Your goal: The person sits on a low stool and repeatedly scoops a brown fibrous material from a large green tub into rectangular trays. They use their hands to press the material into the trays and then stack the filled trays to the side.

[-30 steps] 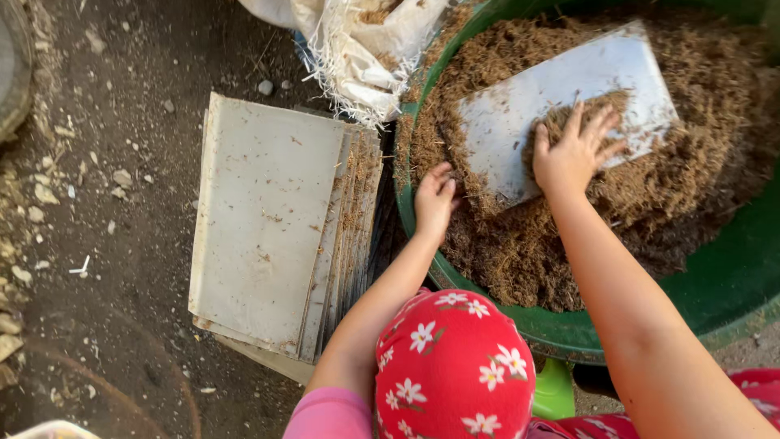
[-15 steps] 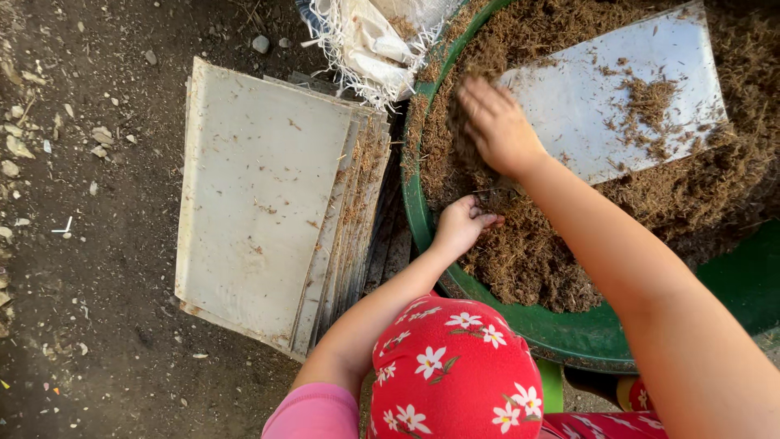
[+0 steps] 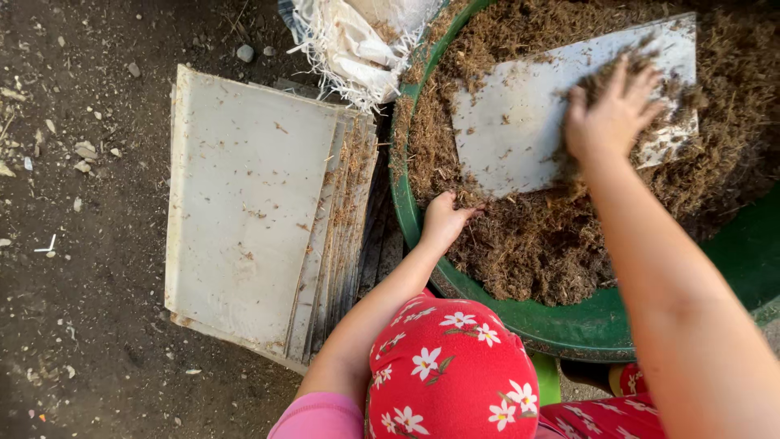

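We are looking down at a green tub of brown fibrous material filling the upper right of the frame. A pale flat board is lying on the fibre, its long axis running left to right and tilting up toward the right. Our right hand is resting on the board's right part, fingers spread open, covering loose fibre. Our left hand is curling closed on the board's lower left corner. A stack of similar boards is lying left of the tub.

A: The tub at 3 o'clock?
B: Green, holding brown fibre; a pale grey board lies on it.
A: At 6 o'clock?
B: Red headscarf, white flowers.
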A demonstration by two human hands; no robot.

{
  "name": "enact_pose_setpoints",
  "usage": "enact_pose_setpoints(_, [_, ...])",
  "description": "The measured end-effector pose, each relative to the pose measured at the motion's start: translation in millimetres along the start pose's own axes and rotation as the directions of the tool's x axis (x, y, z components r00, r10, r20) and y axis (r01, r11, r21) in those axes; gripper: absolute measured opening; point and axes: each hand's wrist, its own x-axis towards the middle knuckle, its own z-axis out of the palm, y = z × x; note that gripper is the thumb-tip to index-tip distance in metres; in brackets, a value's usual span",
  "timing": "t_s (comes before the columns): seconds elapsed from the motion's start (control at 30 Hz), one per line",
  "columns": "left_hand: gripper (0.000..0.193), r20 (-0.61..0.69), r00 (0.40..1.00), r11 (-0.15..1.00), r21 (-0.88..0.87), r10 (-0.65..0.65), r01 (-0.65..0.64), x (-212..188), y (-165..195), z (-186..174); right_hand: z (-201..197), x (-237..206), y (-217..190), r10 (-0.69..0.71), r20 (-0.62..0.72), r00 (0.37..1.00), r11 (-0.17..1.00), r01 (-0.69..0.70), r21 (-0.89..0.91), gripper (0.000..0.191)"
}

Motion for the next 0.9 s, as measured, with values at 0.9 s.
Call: enact_pose_setpoints(0.9, [0.019, 0.112, 0.979, 0.984, -0.034, -0.169, 0.173, 0, 58, -21, 97, -144, 2, -0.491, -0.272, 0.828, 0.848, 0.526, 0.07, 0.059])
